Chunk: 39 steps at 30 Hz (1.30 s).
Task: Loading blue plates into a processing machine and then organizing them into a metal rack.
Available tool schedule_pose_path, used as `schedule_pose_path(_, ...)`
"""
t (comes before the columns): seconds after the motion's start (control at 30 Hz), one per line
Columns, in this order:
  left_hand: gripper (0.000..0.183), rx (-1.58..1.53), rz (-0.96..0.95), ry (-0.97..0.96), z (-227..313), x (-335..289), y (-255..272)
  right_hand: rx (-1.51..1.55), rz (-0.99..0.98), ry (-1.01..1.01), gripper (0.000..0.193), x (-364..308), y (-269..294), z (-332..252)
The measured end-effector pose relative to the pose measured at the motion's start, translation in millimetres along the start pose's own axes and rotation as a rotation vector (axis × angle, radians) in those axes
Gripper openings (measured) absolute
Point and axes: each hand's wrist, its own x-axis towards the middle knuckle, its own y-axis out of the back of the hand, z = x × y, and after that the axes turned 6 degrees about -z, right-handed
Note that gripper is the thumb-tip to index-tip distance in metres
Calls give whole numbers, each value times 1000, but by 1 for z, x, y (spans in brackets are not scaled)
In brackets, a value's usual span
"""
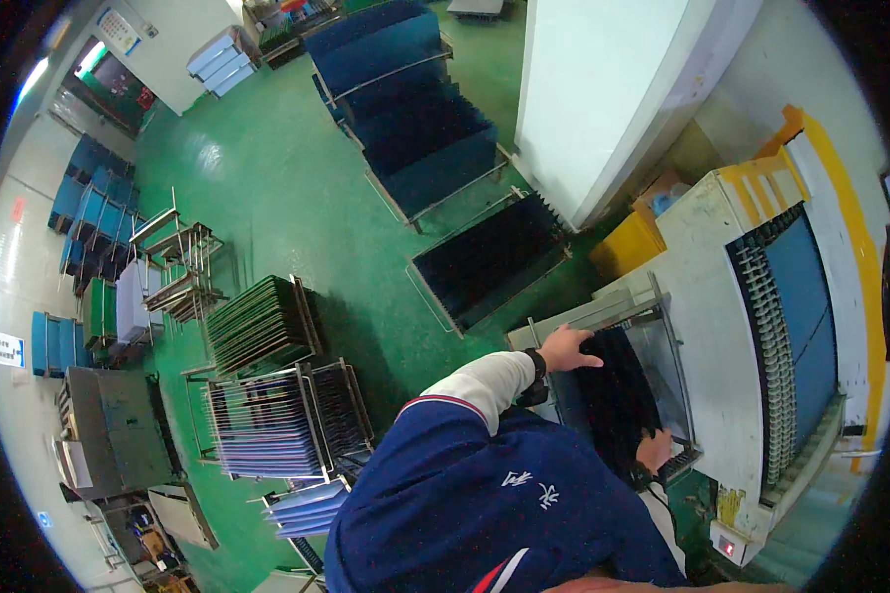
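A tightly packed row of thin dark panels [618, 381] stands in a metal rack [684, 395] in front of me. My left hand [567, 349] is at the far end of the panels, its thumb stretched over their edge and its fingers bent around the corner. At the near end, my right hand [655, 450] grips the panels' edge, with part of its fingers hidden. Between the two hands, the panels look nearly black, so I cannot tell how many are held. A dark watch or band circles my left wrist.
Right of the rack stands a pale machine [702, 237] with a row of rollers [776, 366] and a blue panel [801, 287] in it. Another rack of dark panels [489, 262] is on the green floor beyond. Racks of green boards [257, 326] and pale boards [262, 425] stand left.
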Motion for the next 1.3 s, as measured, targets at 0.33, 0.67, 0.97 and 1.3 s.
schedule_pose_path(0.33, 84, -5, 14, 8, -2, 0, -1, -63, 46, 23, 29, 1, -1, -2)
schedule_pose_path(0.67, 83, -1, 10, 19, 5, -4, 3, -29, 16, -19, 28, 5, -9, 3)
schedule_pose_path(0.97, 85, -12, 12, -2, 0, 0, 0, -74, -3, -7, 31, 5, 0, 0)
schedule_pose_path(1.3, 85, -11, 3, 12, -1, 1, 0, -30, -14, -37, 32, 4, 6, -7)
